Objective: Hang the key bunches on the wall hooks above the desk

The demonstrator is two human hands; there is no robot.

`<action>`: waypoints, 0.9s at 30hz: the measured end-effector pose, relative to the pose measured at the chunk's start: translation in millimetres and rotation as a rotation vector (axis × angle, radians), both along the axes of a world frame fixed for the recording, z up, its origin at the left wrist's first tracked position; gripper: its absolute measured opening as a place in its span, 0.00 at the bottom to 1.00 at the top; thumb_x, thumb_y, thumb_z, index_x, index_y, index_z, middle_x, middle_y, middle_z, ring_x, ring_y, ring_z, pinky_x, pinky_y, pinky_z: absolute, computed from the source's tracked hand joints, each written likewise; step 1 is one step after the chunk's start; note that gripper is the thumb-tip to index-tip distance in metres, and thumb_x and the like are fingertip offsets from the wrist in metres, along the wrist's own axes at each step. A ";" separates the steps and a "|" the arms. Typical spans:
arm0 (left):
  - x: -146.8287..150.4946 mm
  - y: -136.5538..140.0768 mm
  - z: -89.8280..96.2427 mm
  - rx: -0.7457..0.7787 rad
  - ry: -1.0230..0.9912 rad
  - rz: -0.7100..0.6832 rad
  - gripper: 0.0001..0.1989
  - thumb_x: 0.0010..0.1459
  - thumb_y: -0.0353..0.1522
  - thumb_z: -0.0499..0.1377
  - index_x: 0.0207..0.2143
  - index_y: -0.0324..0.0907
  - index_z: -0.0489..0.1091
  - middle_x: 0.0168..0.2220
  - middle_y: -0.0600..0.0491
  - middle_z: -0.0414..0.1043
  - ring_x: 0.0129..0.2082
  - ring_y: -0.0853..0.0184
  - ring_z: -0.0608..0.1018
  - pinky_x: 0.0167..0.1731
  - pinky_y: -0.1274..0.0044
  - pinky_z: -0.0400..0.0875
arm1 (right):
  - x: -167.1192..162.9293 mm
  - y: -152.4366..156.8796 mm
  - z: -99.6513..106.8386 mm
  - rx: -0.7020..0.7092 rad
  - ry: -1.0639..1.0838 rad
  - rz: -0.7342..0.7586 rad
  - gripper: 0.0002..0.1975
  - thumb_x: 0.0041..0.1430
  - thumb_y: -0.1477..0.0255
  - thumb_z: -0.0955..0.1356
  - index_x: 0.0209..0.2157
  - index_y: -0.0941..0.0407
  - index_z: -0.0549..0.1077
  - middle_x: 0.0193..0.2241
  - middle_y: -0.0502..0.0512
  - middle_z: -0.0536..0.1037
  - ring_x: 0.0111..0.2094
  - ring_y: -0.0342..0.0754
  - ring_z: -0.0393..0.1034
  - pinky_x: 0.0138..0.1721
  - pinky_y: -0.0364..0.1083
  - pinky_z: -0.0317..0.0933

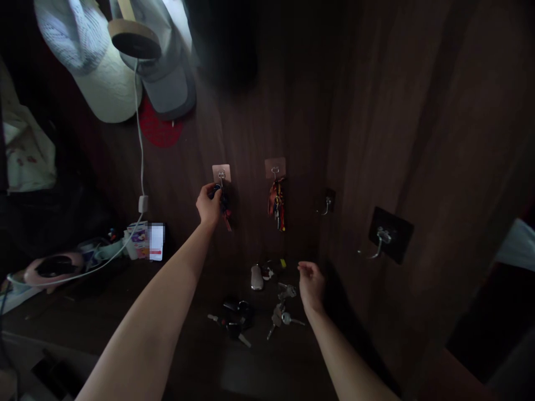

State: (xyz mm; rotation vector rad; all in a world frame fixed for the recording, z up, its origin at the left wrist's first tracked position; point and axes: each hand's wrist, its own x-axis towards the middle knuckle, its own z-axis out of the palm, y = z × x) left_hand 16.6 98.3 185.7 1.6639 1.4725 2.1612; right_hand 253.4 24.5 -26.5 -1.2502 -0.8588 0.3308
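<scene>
My left hand (209, 204) is closed at the left wall hook (221, 174), its fingertips pinching a dark bunch of keys (225, 207) with a reddish strip hanging below. Whether the ring sits on the hook is hard to see. Over the dark shelf, my right hand (312, 285) has loosely curved fingers and nothing visible in them. Closest to it lie silver keys (287, 291), with more keys (278, 316) just below. A grey key fob (257, 277) rests farther left. Dark keys on a ring (238, 323) lie nearer to me.
A second hook (275, 169) carries a bunch of keys with red and yellow straps (276, 203). Two bare hooks, one small (327, 203) and one larger (382, 236), stick out at right. Caps (111, 89) and a white cable (141, 150) hang left, above small boxes (140, 239).
</scene>
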 end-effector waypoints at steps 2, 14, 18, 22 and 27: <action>0.8 0.4 2.9 -0.044 0.056 0.078 0.12 0.51 0.32 0.58 0.40 0.42 0.71 0.39 0.50 0.73 0.40 0.65 0.75 0.43 0.74 0.68 | -0.2 -0.4 0.7 0.004 0.006 0.001 0.12 0.45 0.60 0.62 0.26 0.55 0.69 0.24 0.56 0.75 0.29 0.51 0.70 0.31 0.47 0.61; -1.1 6.1 8.8 -0.179 0.249 0.240 0.13 0.53 0.38 0.57 0.41 0.46 0.72 0.42 0.49 0.71 0.42 0.62 0.73 0.42 0.72 0.67 | -0.8 -2.3 1.9 -0.026 -0.008 0.008 0.10 0.45 0.63 0.63 0.26 0.54 0.69 0.24 0.55 0.75 0.29 0.51 0.70 0.31 0.47 0.61; -2.0 10.4 3.1 -0.232 0.241 0.212 0.14 0.52 0.37 0.58 0.41 0.45 0.71 0.42 0.48 0.70 0.42 0.61 0.73 0.42 0.71 0.67 | 0.3 -1.7 -0.2 -0.033 -0.017 0.009 0.11 0.46 0.63 0.62 0.27 0.54 0.69 0.24 0.55 0.75 0.28 0.50 0.69 0.31 0.47 0.60; -5.1 5.3 -22.1 -0.176 0.212 0.163 0.19 0.50 0.35 0.59 0.46 0.43 0.68 0.44 0.46 0.68 0.46 0.60 0.71 0.46 0.69 0.65 | -0.1 -1.4 -0.4 -0.012 -0.007 0.018 0.11 0.46 0.63 0.63 0.27 0.55 0.69 0.25 0.55 0.75 0.29 0.50 0.70 0.32 0.47 0.61; -10.9 -18.3 -83.4 -0.150 0.098 0.088 0.19 0.49 0.31 0.58 0.46 0.42 0.65 0.43 0.47 0.68 0.46 0.62 0.71 0.48 0.68 0.64 | -2.3 -2.4 3.4 -0.009 0.011 -0.005 0.10 0.44 0.63 0.62 0.25 0.55 0.68 0.23 0.54 0.74 0.28 0.49 0.69 0.31 0.46 0.61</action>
